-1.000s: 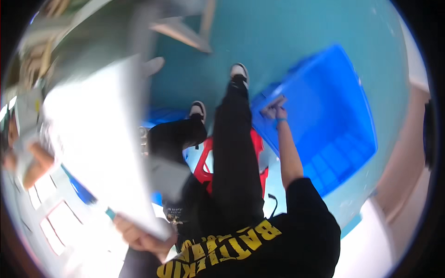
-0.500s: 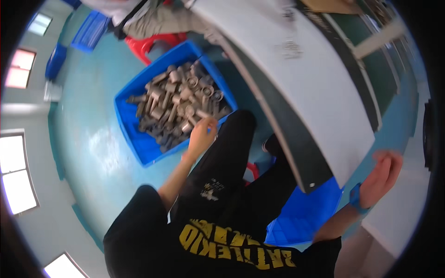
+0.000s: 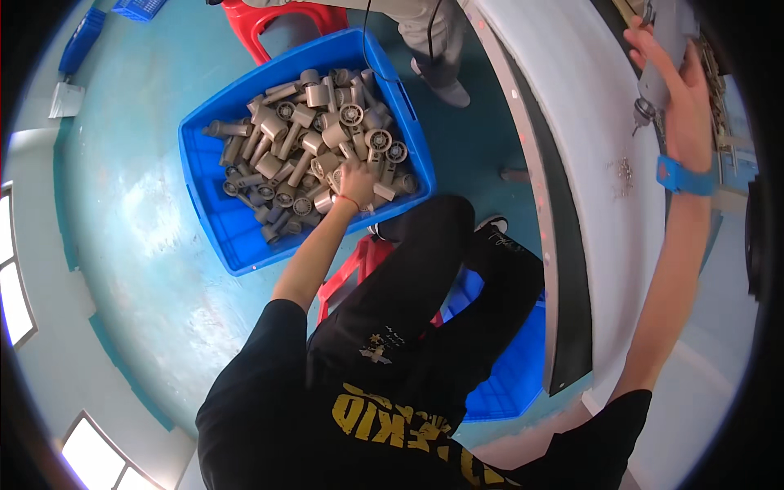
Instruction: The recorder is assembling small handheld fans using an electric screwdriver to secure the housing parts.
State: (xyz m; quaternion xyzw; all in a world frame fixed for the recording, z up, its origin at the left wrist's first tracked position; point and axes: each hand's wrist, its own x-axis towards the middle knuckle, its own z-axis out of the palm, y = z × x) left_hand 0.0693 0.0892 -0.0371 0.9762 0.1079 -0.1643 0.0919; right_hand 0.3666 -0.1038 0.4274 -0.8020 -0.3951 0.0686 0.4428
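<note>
My left hand point(image 3: 357, 183) reaches into a large blue bin point(image 3: 233, 255) heaped with grey-brown hair dryer housings point(image 3: 304, 116). Its fingers curl down over one housing near the bin's right side, and the fingertips are partly hidden among the parts. Up at the far right, my right hand point(image 3: 688, 102) is beside a grey electric screwdriver point(image 3: 651, 88) that points downward over the white-topped table. The fingers of that hand are stretched out and apart along the tool, not wrapped round it.
Small metal screws point(image 3: 624, 173) lie on the white table point(image 3: 563, 98), whose long edge runs along my right. Beyond the bin stands a red stool point(image 3: 286, 18), with another person's leg point(image 3: 433, 37) close by. A second blue bin point(image 3: 502, 384) is under the table beside my legs.
My left hand has moved from the bin's near edge in among the housings. My right hand has gone up and away along the table to the screwdriver. The view has shifted.
</note>
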